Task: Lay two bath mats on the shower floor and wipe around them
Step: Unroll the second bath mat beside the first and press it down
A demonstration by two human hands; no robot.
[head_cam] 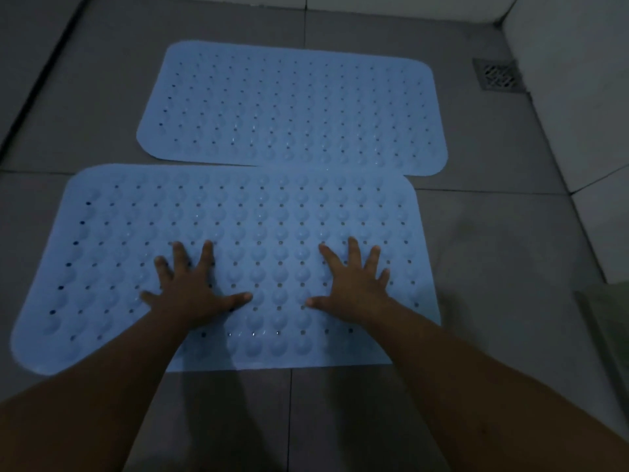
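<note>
Near mat (238, 233) is pressed flat under spread fingers (178, 257) of left hand (194, 287) & right hand (354, 284), prob. to seat its suction cups on the shower floor (493, 233); far mat (292, 107) lies beyond fingertips.

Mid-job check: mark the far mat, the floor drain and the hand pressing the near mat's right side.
far mat (292, 107), head view, bumpy centre of its top face.
floor drain (498, 75), head view, middle of the metal grate.
right hand (354, 284), head view, back of the hand, fingers spread flat.

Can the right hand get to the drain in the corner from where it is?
Probably yes. The right hand lies flat on the near bath mat, and only bare floor tiles lie between it and the drain, though it looks a long stretch.
</note>
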